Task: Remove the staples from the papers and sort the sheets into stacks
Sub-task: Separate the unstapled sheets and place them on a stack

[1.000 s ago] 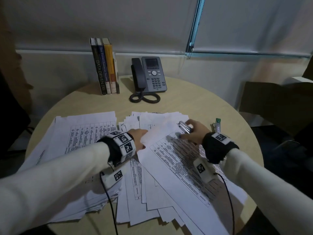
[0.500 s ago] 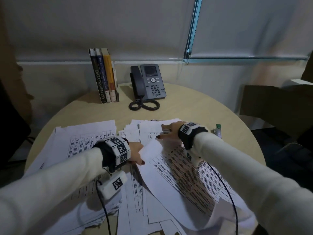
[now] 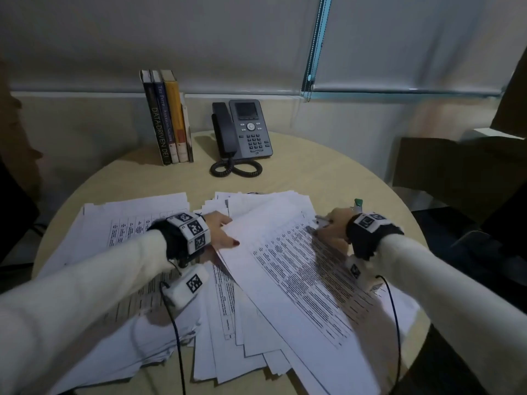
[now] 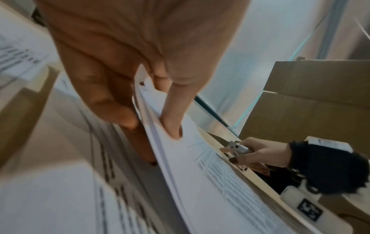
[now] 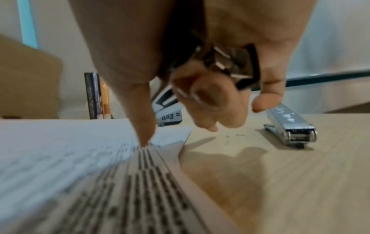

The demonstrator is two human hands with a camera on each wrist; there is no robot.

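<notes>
Your left hand [image 3: 221, 233] pinches the top sheet [image 3: 288, 269] beside the stapler [image 5: 290, 125]; your right hand [image 3: 332, 225] grips a staple remover [image 4: 237, 148], one finger pressing that sheet.

You sit at a round, pale wooden table [image 3: 328, 178] pushed against a dim cream wall [image 3: 79, 132]. Above it hang grey roller blinds [image 3: 171, 38] with a teal frame strip [image 3: 315, 52]. Brown cardboard boxes [image 3: 456, 166] stand at your right.
</notes>
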